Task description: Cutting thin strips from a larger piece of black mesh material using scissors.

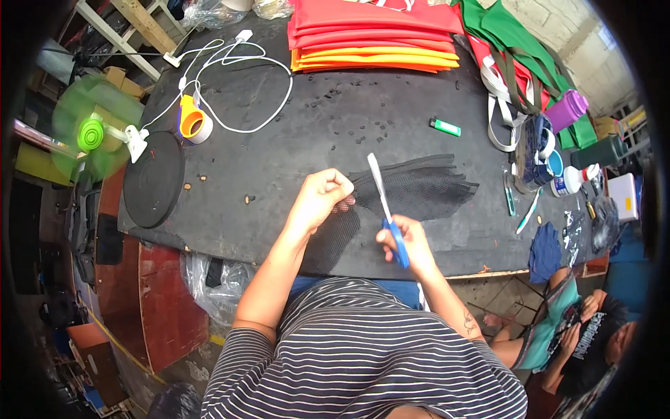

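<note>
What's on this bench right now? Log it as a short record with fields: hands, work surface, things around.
left hand: left hand pinches black mesh fabric, lifting its edge
right hand: right hand holds blue-handled scissors, blades pointing away from the person
surface: black worktable
far edge: stack of red and orange fabric; green fabric
left side: green fan, tape roll, white cable
middle: green lighter
</note>
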### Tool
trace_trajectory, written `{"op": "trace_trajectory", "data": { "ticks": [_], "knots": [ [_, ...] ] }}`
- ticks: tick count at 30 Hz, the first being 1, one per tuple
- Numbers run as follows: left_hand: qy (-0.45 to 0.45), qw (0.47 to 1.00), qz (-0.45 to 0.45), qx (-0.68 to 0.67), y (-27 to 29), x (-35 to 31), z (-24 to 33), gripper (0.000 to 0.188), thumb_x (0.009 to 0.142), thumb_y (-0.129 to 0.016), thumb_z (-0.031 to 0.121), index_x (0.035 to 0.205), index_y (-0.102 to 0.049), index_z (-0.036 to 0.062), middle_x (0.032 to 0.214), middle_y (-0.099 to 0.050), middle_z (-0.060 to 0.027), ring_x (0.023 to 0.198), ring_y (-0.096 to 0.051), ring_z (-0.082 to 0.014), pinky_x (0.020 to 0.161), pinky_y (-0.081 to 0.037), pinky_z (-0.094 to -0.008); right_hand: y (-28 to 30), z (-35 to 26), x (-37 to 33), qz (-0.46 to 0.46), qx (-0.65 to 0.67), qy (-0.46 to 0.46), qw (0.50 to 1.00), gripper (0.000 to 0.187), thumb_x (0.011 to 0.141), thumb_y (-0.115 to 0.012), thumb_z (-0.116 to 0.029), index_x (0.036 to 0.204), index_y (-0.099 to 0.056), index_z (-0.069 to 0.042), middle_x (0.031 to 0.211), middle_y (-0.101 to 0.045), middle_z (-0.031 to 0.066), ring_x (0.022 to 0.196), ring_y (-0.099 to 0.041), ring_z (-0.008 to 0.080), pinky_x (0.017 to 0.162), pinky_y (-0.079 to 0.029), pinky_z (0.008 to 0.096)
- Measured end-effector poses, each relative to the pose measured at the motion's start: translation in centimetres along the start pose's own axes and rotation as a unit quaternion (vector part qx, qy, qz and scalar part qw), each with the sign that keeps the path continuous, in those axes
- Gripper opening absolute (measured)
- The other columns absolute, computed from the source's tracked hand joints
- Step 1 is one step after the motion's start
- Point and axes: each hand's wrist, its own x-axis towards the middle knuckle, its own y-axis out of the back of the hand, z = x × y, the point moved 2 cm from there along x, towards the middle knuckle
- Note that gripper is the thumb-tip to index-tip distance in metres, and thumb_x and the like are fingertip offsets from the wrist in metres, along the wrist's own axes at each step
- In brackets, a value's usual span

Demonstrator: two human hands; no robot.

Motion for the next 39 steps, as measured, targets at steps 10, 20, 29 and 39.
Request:
{"op": "trace_trajectory", "data": {
  "ticks": [10,20,29,39],
  "knots": [
    [-0.031,0.995,-0.1,-0.007,-4.5,-0.9,2.0,0.013,0.085,-0.057,0.017,0.088,-0.053,0.0045,0.071,-0.056,0.0001,0.064,-0.052,-0.0066,0.059,-0.044,-0.0208,2.5,-9.5,1.8,0.154,0.046,0.259,0.952,0.026,0.066,-0.068,-0.002,0.082,-0.048,-0.004,0.072,-0.056,0.0052,0.063,-0.055,0.0125,0.057,-0.047,0.0255],
    [0.014,0.972,-0.23,0.055,0.5,-4.9,0.7,0.013,0.079,-0.062,0.011,0.087,-0.059,0.0012,0.082,-0.058,-0.0023,0.078,-0.053,-0.0089,0.071,-0.044,-0.0224,12.4,-14.3,-3.1,0.326,0.038,0.359,0.874,0.028,0.064,-0.067,0.003,0.086,-0.052,-0.003,0.075,-0.056,0.0057,0.057,-0.049,0.0105,0.052,-0.038,0.0214],
    [0.104,0.981,-0.145,0.075,0.7,-4.3,2.9,0.019,0.08,-0.061,0.014,0.088,-0.063,-0.0027,0.073,-0.063,-0.0081,0.063,-0.062,-0.0135,0.045,-0.045,-0.0207,15.1,-12.5,-1.6,0.355,-0.107,0.241,0.897,0.024,0.064,-0.07,-0.001,0.08,-0.051,-0.004,0.066,-0.054,0.0014,0.051,-0.047,0.0083,0.048,-0.036,0.0204],
    [0.023,0.996,0.001,0.084,2.0,0.0,-2.2,0.015,0.081,-0.059,0.016,0.083,-0.065,0.0013,0.059,-0.051,0.0031,0.05,-0.042,-0.0034,0.042,-0.029,-0.0173,6.1,-2.2,-1.8,-0.02,0.019,0.069,0.997,0.037,0.082,-0.058,-0.036,0.082,-0.052,0.0,0.064,-0.055,0.0067,0.054,-0.056,0.0155,0.054,-0.045,0.026]
  ]
}}
